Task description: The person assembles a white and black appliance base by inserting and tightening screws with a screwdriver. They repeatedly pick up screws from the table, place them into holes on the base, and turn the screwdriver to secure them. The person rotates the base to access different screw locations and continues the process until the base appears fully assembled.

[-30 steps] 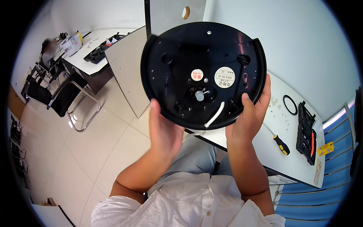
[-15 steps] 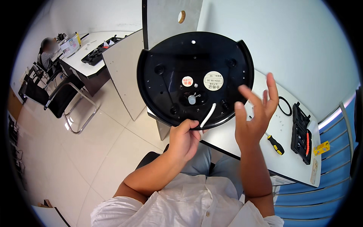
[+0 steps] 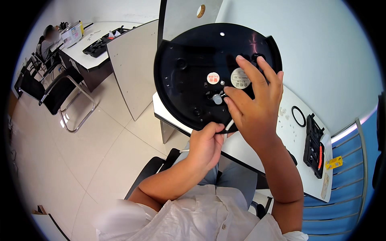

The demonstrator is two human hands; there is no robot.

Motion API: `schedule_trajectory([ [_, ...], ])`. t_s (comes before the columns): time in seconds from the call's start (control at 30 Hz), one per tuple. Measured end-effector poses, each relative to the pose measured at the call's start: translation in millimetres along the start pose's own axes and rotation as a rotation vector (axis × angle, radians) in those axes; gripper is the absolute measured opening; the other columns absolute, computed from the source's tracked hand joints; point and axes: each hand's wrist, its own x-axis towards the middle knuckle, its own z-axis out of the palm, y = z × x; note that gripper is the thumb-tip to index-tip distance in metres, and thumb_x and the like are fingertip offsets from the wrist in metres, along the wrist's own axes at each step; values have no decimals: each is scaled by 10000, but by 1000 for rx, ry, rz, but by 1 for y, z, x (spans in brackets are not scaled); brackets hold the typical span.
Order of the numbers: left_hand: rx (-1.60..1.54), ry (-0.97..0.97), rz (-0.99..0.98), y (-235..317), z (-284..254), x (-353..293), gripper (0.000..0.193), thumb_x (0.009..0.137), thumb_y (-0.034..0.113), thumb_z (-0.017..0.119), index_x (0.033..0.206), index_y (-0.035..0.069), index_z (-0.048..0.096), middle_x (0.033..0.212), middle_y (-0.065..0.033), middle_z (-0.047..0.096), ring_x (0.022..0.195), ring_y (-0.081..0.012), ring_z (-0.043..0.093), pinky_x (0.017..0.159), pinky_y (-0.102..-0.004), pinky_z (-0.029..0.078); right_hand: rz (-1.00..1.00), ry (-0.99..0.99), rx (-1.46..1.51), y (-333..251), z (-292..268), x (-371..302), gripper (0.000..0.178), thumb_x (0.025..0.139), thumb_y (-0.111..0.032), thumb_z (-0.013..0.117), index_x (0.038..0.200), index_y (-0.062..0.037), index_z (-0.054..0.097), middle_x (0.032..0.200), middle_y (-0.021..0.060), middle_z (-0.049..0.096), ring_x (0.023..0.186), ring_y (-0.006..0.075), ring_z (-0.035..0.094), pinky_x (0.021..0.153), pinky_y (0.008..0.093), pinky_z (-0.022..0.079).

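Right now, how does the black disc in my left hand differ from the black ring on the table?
The black disc is a broad plate; the black ring is a thin hoop. Your left hand holds the disc; the ring lies on the table. Both are black and rounded.

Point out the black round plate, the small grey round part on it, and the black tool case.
Black round plate (image 3: 217, 60): head view, bare face above the stickers.
Small grey round part (image 3: 217, 99): head view, middle of its grey body.
Black tool case (image 3: 312, 149): head view, its dark interior.
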Motion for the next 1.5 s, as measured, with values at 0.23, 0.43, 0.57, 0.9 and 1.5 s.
schedule_trajectory([
  [0.23,-72,-21,-19,5,-1,3,244,796,-77,485,1028,-49,557,988,-102,611,883,-203,618,795,-368,525,-110,-37,8,4,2,13,138,662,-107,741,730,-89,622,1277,61,551,1234,320,443,1025,606,280],
  [0.43,-53,17,-38,7,6,0,258,784,-85,495,1027,-23,556,959,-87,606,864,-186,612,785,-357,516,-220,-48,84,10,1,20,108,674,-103,670,663,-85,564,1170,24,585,1175,279,487,997,600,312],
  [0.57,-2,15,-41,7,0,2,288,779,-90,482,1054,-27,536,965,-89,597,862,-183,614,780,-363,518,-213,-41,115,9,4,16,99,676,-103,662,663,-86,566,1142,25,586,1150,272,495,998,594,312],
  [0.9,77,-69,-92,13,-8,3,277,780,-76,453,1048,-46,517,956,-99,582,824,-178,613,889,-448,532,-212,-24,112,5,9,14,90,666,-104,650,663,-103,560,1105,7,597,1133,252,506,1023,579,285],
  [1.5,175,21,-91,11,-7,4,386,785,-77,443,1164,-66,509,1137,-153,601,1039,-277,612,869,-465,532,-694,47,-43,35,4,27,38,718,-127,627,727,-124,590,863,-13,552,893,159,539,934,427,412],
])
